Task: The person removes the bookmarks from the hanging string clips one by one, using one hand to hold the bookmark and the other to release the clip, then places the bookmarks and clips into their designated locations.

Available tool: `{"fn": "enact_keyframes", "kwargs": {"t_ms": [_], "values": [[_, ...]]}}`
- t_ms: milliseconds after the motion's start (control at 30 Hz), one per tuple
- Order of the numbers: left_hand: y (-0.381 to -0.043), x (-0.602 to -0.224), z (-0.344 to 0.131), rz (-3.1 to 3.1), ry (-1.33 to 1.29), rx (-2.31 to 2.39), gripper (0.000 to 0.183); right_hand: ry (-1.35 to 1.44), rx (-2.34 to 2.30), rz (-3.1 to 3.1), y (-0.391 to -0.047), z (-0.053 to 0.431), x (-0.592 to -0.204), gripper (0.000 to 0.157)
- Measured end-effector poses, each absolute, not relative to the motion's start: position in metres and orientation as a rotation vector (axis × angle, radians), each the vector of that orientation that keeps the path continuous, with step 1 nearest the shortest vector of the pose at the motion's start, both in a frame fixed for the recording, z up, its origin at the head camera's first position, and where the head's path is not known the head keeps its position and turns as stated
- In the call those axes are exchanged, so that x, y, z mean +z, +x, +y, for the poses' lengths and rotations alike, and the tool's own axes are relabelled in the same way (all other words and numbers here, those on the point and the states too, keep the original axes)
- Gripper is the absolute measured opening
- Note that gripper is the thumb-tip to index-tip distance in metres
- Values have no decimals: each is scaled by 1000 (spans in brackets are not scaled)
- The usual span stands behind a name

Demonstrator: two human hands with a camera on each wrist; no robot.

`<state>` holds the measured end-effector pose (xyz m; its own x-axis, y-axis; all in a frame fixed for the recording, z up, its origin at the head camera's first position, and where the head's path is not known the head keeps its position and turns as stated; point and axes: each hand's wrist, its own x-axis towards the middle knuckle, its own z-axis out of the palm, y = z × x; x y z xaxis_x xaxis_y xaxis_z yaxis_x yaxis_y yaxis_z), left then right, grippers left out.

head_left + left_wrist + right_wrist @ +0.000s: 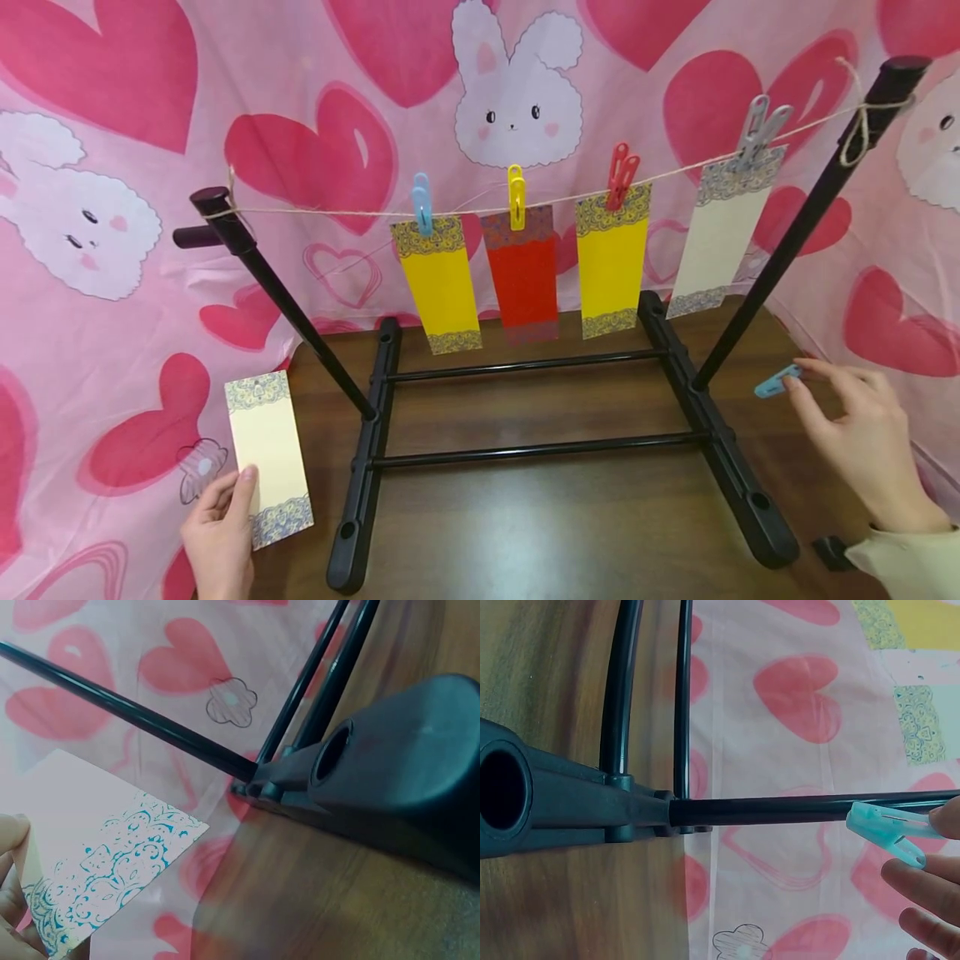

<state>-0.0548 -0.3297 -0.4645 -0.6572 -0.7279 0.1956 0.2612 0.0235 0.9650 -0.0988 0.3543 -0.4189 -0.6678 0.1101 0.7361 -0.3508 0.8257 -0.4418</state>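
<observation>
Two pinch grips. Head view, 8 o'clock: left hand (220, 529), thumb and bent fingers pinching cream card (273, 437) at its 8 o'clock edge. Extends from thumb tip mostly toward 1 o'clock. Head view, 4 o'clock: right hand (862, 437), thumb and forefinger pinching light-blue clothespin (776, 382). Juts from fingertips toward 8 o'clock.

Seen from head only: twine (322, 213) with blue (422, 204), yellow (516, 197), red (622, 177) and grey pegs (759, 133). Left wrist adds close-up of scrolled lace print; right wrist, clothespin's two splayed legs.
</observation>
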Motion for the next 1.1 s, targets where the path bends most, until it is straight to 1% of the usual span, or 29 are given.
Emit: {"fn": "enact_keyframes", "kwargs": {"t_ms": [400,733,833,1100], "values": [[-56,-474,-338,-1666,535,-1674,3,183,724,-2190,-98,358,-423,33],[-57,-485,-342,-1752,592,-1623,6,165,710,-2205,-99,358,-426,31],[-57,-487,-343,-1773,611,-1620,4,163,709,-2207,-100,359,-427,30],[-60,-490,-346,-1873,671,-1617,4,183,684,-2196,-102,363,-429,36]]}}
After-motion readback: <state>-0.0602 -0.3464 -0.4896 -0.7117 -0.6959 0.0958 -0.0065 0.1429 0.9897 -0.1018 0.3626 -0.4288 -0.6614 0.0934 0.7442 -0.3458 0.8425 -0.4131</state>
